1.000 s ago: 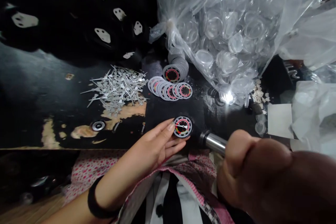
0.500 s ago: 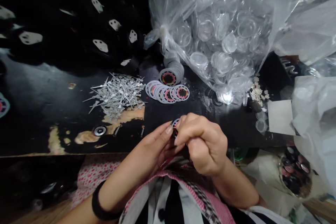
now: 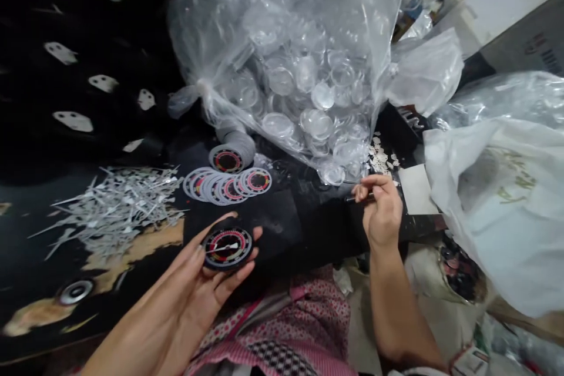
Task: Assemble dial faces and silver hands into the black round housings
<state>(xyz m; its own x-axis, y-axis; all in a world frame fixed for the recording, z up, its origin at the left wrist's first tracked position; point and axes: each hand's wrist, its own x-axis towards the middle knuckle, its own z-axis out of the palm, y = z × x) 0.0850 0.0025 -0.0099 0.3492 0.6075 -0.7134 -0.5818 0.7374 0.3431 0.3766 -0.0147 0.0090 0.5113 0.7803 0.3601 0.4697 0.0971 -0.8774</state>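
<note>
Hands apart; left hand (image 3: pixel 194 294) gripping a round gauge (image 3: pixel 228 247) by its rim, dial upward with a white pointer on it, held near the near edge of the desk (image 3: pixel 328 232); right hand (image 3: pixel 382 214) closed on a slim dark object (image 3: pixel 353 198), mostly hidden, just beside a white card (image 3: pixel 419 189); beyond the gauge, a fanned row of dial discs (image 3: pixel 258 181); to its left, loose pale pointers (image 3: pixel 126 208) in a heap; nearer the near edge, a metallic ring (image 3: pixel 76 292); toward the far edge, a transparent bag (image 3: pixel 282 17) of clear round covers (image 3: pixel 277 124).
</note>
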